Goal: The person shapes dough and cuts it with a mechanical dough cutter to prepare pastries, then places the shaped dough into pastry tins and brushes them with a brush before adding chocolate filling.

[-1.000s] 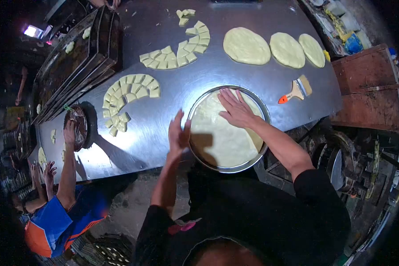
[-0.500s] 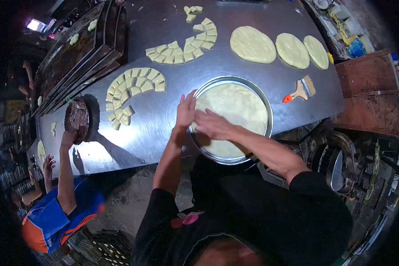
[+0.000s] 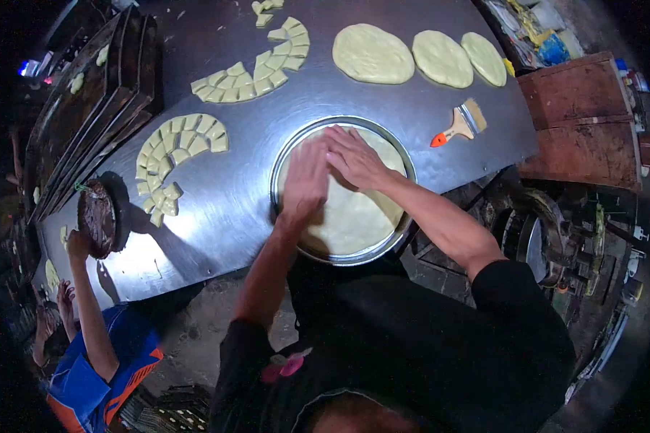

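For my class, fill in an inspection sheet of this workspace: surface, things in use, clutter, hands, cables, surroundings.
Surface: metal table, shiny, strong glare at left.
Things in use: round pan near the table's front edge, flattened dough inside.
Clutter: cut dough pieces, three dough rounds, brush lying flat.
Hands: right hand spread over the dough; left hand beside it, blurred, contact unclear.
Cables: nothing seen.
Surroundings: leaning trays and co-worker's hand at left; reddish-brown panels at right.
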Motion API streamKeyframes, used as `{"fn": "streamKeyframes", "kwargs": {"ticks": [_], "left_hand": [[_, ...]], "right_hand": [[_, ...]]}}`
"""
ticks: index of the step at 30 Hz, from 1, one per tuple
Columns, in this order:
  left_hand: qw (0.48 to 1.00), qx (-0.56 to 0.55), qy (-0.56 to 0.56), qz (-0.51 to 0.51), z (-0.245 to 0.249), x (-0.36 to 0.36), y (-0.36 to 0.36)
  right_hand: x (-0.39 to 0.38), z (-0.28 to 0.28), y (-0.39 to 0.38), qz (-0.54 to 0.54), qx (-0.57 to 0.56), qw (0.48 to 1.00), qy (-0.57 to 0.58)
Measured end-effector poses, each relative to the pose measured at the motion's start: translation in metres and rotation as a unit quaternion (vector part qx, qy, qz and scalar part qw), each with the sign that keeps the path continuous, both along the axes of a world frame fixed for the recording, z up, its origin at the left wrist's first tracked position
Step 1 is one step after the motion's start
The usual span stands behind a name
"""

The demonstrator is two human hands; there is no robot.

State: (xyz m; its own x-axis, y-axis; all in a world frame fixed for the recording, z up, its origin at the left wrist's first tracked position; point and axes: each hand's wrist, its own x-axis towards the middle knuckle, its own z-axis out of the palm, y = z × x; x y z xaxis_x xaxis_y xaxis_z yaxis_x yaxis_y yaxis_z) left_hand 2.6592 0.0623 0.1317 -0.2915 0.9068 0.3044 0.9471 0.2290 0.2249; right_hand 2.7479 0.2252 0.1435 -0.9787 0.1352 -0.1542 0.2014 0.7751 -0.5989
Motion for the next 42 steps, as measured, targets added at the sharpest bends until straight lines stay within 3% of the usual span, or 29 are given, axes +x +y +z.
{"fn": "streamKeyframes", "kwargs": {"ticks": [3, 5, 8, 9, 10, 12, 13, 14, 17, 18, 19, 20, 22, 23, 24, 26, 28, 29, 30, 31, 32, 33, 34, 35, 36, 37, 38, 40, 42], "left_hand": [[0.998, -0.045, 0.036, -0.013, -0.015, -0.003, 0.014], [0.991, -0.091, 0.062, 0.072, -0.005, 0.001, 0.005], [0.982, -0.097, 0.063, 0.15, -0.032, 0.016, -0.012], [0.978, -0.089, 0.074, 0.173, -0.023, 0.022, -0.016], [0.978, -0.094, 0.073, 0.174, -0.016, 0.025, -0.021], [0.967, -0.194, -0.03, 0.16, 0.0, 0.018, -0.015], [0.988, -0.11, 0.073, 0.076, -0.004, 0.015, -0.008], [0.995, -0.053, 0.081, -0.033, -0.001, 0.004, 0.009], [0.999, -0.034, 0.015, -0.008, -0.021, -0.015, 0.016], [0.995, -0.07, -0.073, -0.018, -0.01, -0.017, 0.007], [0.983, -0.097, -0.154, -0.025, 0.001, -0.022, 0.004], [0.985, -0.092, -0.145, -0.026, 0.008, -0.035, 0.003], [0.994, 0.063, -0.092, 0.01, 0.018, -0.053, -0.019], [0.994, 0.056, -0.092, 0.008, 0.013, -0.062, -0.029], [0.991, 0.003, -0.114, 0.068, 0.003, -0.069, -0.041], [0.981, -0.036, -0.13, 0.137, -0.001, -0.076, -0.048], [0.926, -0.031, -0.284, 0.248, 0.009, -0.065, -0.071], [0.915, -0.006, -0.297, 0.272, 0.001, -0.054, -0.084], [0.917, 0.012, -0.273, 0.292, -0.008, -0.036, -0.095], [0.917, 0.02, -0.243, 0.315, -0.017, -0.017, -0.108], [0.919, 0.009, -0.182, 0.349, -0.016, 0.004, -0.115], [0.926, -0.029, -0.045, 0.373, -0.026, 0.02, -0.125], [0.927, -0.021, -0.042, 0.372, -0.007, 0.014, -0.109], [0.936, -0.006, -0.22, 0.274, 0.015, 0.01, -0.101], [0.953, -0.007, -0.228, 0.197, 0.014, 0.01, -0.081], [0.963, -0.008, -0.241, 0.117, 0.014, 0.011, -0.061], [0.994, -0.029, -0.088, 0.062, -0.002, 0.013, -0.034], [0.992, -0.006, 0.068, -0.11, -0.016, -0.001, -0.002], [0.987, -0.047, 0.032, -0.147, -0.023, -0.007, 0.012]], "right_hand": [[-0.006, -0.006, 0.001, -0.006, 0.053, 0.999, 0.01], [-0.006, -0.004, -0.01, -0.06, 0.06, 0.993, 0.081], [0.002, -0.033, -0.02, -0.044, 0.136, 0.987, 0.079], [-0.006, -0.03, -0.013, -0.008, 0.063, 0.997, 0.036], [0.003, -0.026, -0.015, -0.008, 0.057, 0.998, 0.034], [0.014, -0.008, -0.004, -0.06, -0.137, 0.986, 0.075], [0.024, 0.005, -0.011, -0.093, -0.05, 0.993, 0.057], [0.05, -0.029, -0.017, -0.084, 0.123, 0.983, 0.105], [0.047, -0.02, -0.009, -0.077, 0.124, 0.989, 0.006], [0.042, -0.002, -0.013, -0.073, 0.098, 0.991, -0.062], [0.028, 0.017, -0.008, -0.098, -0.024, 0.989, -0.107], [0.017, 0.008, -0.013, -0.1, -0.02, 0.99, -0.098], [0.006, -0.028, -0.043, -0.056, 0.108, 0.991, 0.061], [-0.001, -0.039, -0.047, -0.04, 0.194, 0.97, 0.137], [-0.01, -0.035, -0.052, -0.043, 0.186, 0.972, 0.135], [-0.04, -0.006, -0.04, 0.015, 0.064, 0.998, -0.002], [-0.037, -0.007, -0.049, -0.039, 0.117, 0.991, 0.059], [-0.028, -0.021, -0.05, -0.034, 0.143, 0.986, 0.074], [-0.022, -0.031, -0.054, -0.033, 0.166, 0.981, 0.089], [-0.026, -0.031, -0.054, -0.011, 0.077, 0.995, 0.055], [-0.021, -0.032, -0.054, -0.009, 0.078, 0.995, 0.06], [-0.006, -0.034, -0.054, -0.048, 0.071, 0.995, 0.051], [0.004, -0.032, -0.046, -0.086, 0.072, 0.993, 0.045], [0.018, -0.031, -0.043, -0.017, 0.152, 0.987, 0.054], [0.017, -0.026, -0.041, -0.019, 0.152, 0.987, 0.048], [0.007, -0.016, -0.03, -0.019, 0.035, 0.999, 0.026], [0.008, -0.007, -0.029, -0.024, -0.089, 0.996, -0.002], [0.023, -0.005, -0.028, -0.073, -0.079, 0.993, 0.047], [0.048, -0.025, -0.033, -0.067, 0.146, 0.985, 0.057]]}}
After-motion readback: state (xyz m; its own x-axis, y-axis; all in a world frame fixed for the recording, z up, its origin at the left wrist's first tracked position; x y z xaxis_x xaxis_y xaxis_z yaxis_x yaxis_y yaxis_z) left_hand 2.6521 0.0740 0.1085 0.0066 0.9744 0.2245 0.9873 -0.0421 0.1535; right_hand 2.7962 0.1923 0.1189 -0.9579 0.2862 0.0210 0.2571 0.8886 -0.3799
